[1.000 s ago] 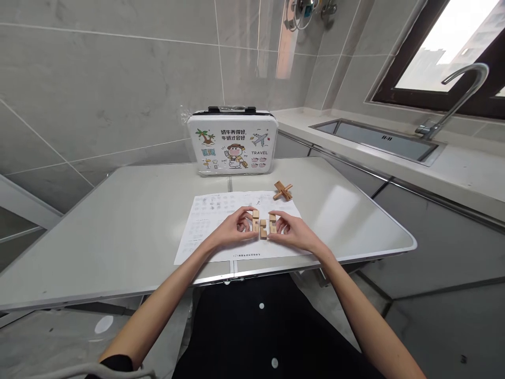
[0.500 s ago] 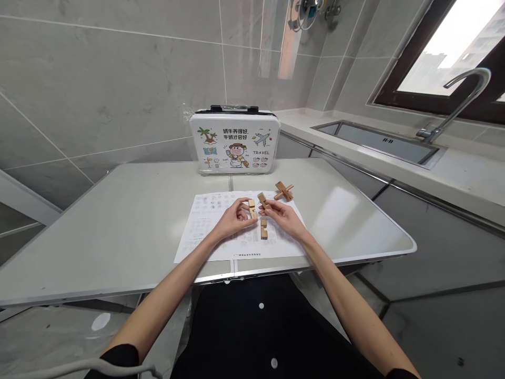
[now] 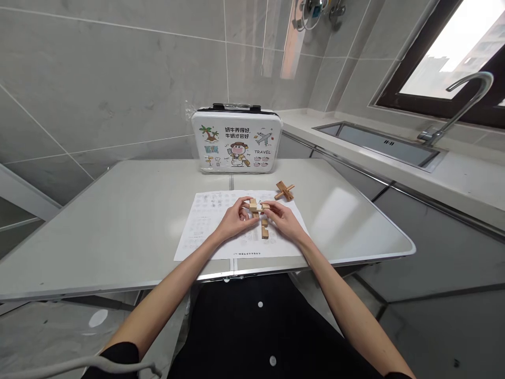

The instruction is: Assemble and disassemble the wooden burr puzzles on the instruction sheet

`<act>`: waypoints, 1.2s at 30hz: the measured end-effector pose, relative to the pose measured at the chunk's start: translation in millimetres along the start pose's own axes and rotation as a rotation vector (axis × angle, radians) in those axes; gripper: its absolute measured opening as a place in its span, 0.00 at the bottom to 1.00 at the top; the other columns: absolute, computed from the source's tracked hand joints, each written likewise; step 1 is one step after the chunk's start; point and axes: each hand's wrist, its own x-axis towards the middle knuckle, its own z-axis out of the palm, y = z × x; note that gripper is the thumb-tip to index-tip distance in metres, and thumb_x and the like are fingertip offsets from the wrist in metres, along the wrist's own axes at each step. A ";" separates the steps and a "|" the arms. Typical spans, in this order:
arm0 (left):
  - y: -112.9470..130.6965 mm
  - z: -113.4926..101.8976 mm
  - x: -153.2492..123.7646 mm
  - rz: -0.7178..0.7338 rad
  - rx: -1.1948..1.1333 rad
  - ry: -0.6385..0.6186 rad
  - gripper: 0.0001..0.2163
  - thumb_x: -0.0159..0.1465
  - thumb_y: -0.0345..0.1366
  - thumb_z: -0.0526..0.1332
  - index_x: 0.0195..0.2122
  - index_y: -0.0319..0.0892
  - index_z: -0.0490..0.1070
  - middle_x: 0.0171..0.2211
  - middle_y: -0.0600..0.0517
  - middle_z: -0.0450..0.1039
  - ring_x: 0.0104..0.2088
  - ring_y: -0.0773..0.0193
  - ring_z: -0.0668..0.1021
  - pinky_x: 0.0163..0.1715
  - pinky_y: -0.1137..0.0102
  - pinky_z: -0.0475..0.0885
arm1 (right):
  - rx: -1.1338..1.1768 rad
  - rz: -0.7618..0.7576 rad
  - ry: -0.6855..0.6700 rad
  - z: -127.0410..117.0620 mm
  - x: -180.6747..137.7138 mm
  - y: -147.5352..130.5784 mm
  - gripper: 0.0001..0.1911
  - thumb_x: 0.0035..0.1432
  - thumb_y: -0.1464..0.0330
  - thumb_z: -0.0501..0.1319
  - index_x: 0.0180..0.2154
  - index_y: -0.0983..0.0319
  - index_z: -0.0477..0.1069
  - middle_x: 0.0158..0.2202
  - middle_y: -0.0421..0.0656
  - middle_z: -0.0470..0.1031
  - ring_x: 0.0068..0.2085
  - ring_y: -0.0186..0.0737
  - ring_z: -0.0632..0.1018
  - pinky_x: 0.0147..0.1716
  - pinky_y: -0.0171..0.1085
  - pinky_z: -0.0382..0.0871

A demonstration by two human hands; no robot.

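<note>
Over the printed sheet (image 3: 201, 223), my left hand (image 3: 233, 221) is closed round a notched wooden puzzle piece (image 3: 255, 215), mostly covered by fingers and the other piece. My right hand (image 3: 284, 220) pinches a second notched wooden piece (image 3: 265, 207), lying crosswise against the first; the two touch or overlap at the notches, and I cannot tell whether they interlock. A third notched wooden piece (image 3: 264, 231) lies on the sheet just below my fingers. Beyond my right hand sits a cross-shaped group of joined wooden pieces (image 3: 284, 191).
A white cartoon-printed case (image 3: 216, 152) in clear wrap stands at the table's back, against the tiled wall. The light folding table (image 3: 118, 221) has a metal front edge. On the right, a counter holds a sink (image 3: 379, 139) and a curved faucet (image 3: 469, 100).
The piece in my right hand has turned from upright to sideways and moved left onto the piece in my left hand. The loose piece and the cross-shaped group stay put.
</note>
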 end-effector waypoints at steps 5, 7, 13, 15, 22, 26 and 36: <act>5.8 5.1 -3.8 0.041 0.042 -0.016 0.32 0.62 0.47 0.72 0.64 0.46 0.65 0.33 0.56 0.72 0.30 0.65 0.72 0.32 0.71 0.68 | -0.079 0.017 0.000 3.1 -0.9 -1.8 0.19 0.68 0.51 0.63 0.48 0.59 0.75 0.47 0.46 0.81 0.47 0.46 0.80 0.51 0.44 0.73; 6.2 6.1 -4.6 0.053 0.046 -0.013 0.31 0.62 0.46 0.73 0.64 0.47 0.66 0.34 0.56 0.72 0.30 0.65 0.71 0.32 0.71 0.67 | -0.089 0.021 0.008 2.7 -0.7 -2.1 0.19 0.67 0.51 0.63 0.45 0.59 0.75 0.44 0.45 0.81 0.45 0.46 0.79 0.50 0.44 0.73; 5.8 5.8 -5.1 0.053 0.032 -0.021 0.32 0.60 0.47 0.74 0.63 0.47 0.66 0.35 0.55 0.74 0.30 0.65 0.72 0.33 0.70 0.68 | -0.076 0.033 0.019 1.5 0.4 1.0 0.21 0.68 0.47 0.61 0.41 0.59 0.75 0.41 0.44 0.80 0.43 0.45 0.79 0.47 0.43 0.73; 7.2 5.9 -5.8 0.062 0.010 -0.046 0.33 0.60 0.48 0.74 0.63 0.47 0.66 0.35 0.55 0.74 0.30 0.65 0.73 0.33 0.70 0.69 | -0.063 0.039 0.023 1.3 1.0 3.2 0.22 0.68 0.46 0.61 0.40 0.58 0.74 0.40 0.44 0.80 0.43 0.46 0.79 0.48 0.43 0.74; 12.5 6.3 -8.2 0.063 -0.070 -0.079 0.33 0.59 0.47 0.76 0.62 0.47 0.67 0.37 0.54 0.74 0.32 0.64 0.74 0.37 0.68 0.72 | -0.052 0.056 0.037 0.3 1.3 5.6 0.23 0.66 0.45 0.61 0.38 0.58 0.74 0.39 0.45 0.80 0.43 0.47 0.80 0.47 0.44 0.75; 11.9 5.9 -7.7 0.044 -0.101 -0.078 0.33 0.57 0.46 0.77 0.61 0.47 0.68 0.38 0.54 0.74 0.32 0.64 0.74 0.37 0.68 0.72 | -0.079 0.066 0.045 0.9 0.6 4.1 0.24 0.67 0.44 0.61 0.36 0.58 0.73 0.36 0.43 0.80 0.39 0.45 0.79 0.44 0.43 0.75; 2.8 6.5 -1.5 -0.053 -0.208 0.077 0.33 0.57 0.45 0.77 0.60 0.44 0.68 0.37 0.53 0.75 0.32 0.67 0.74 0.35 0.70 0.72 | -0.290 0.059 0.140 4.0 -5.9 -4.2 0.18 0.66 0.49 0.63 0.37 0.58 0.72 0.33 0.42 0.77 0.35 0.45 0.75 0.39 0.42 0.68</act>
